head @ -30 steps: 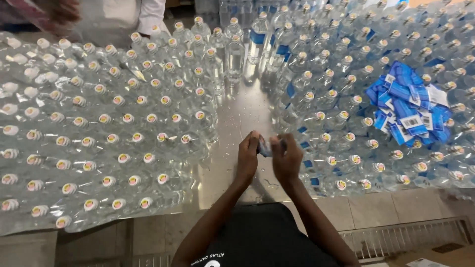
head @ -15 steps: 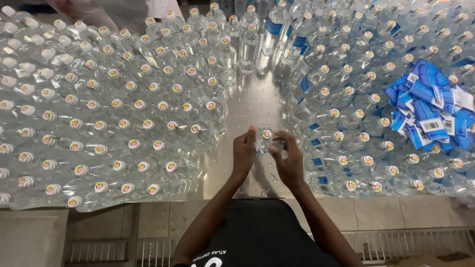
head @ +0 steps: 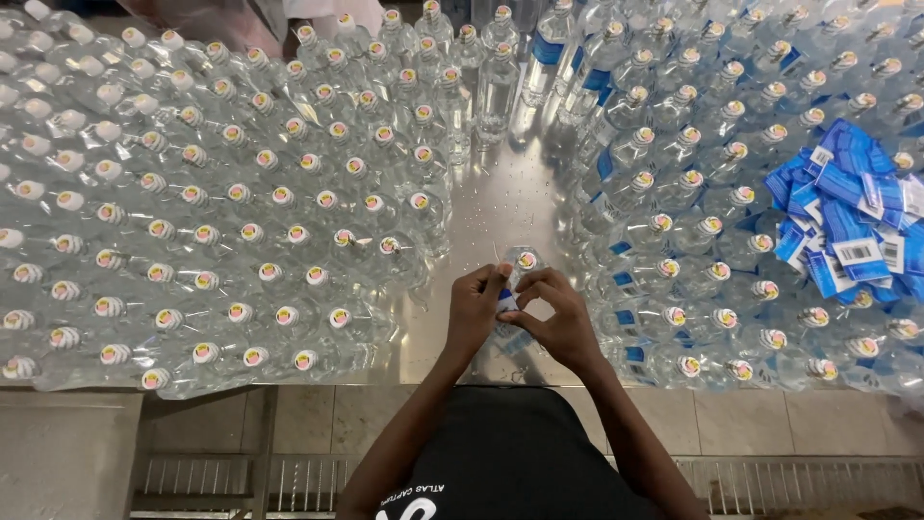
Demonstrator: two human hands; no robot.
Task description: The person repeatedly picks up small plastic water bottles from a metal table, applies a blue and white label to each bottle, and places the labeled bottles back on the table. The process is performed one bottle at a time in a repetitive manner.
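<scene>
**Both hands wrap a label on one bottle**

The bottle stands on the bare strip of worktop, near edge, between two bottle crowds. Left hand and right hand pinch its blue label with fingers pressed together, probably to keep it flat. Spare labels lie right, on bottle tops, within reach.

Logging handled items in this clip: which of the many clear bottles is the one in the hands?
The bottle on the bare steel strip between the two masses of bottles. Left hand and right hand both grip it, fingers at its blue label; the others stand untouched.
</scene>
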